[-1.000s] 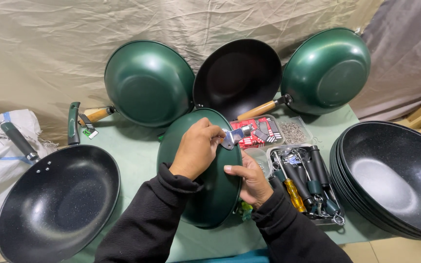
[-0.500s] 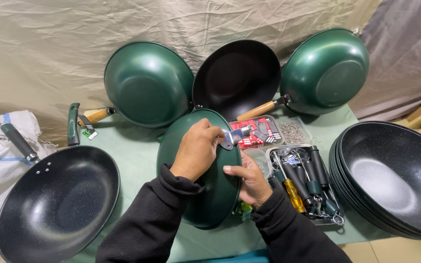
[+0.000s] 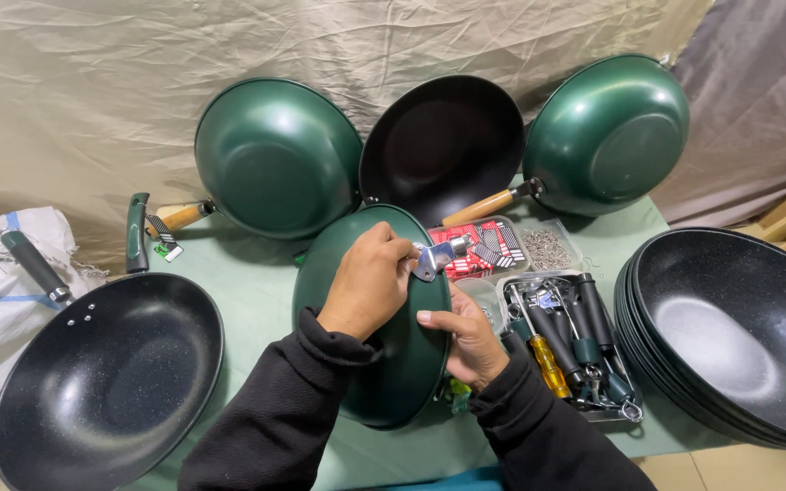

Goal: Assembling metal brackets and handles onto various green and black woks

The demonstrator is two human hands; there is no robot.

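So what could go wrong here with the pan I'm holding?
The green pan stands on edge, steadied only by the right hand, so it could slip or roll toward the tool tray. The left hand pinches a small metal bracket at the rim; it may drop among the loose parts. The three pans leaning on the cloth behind could slide down if the table is bumped.
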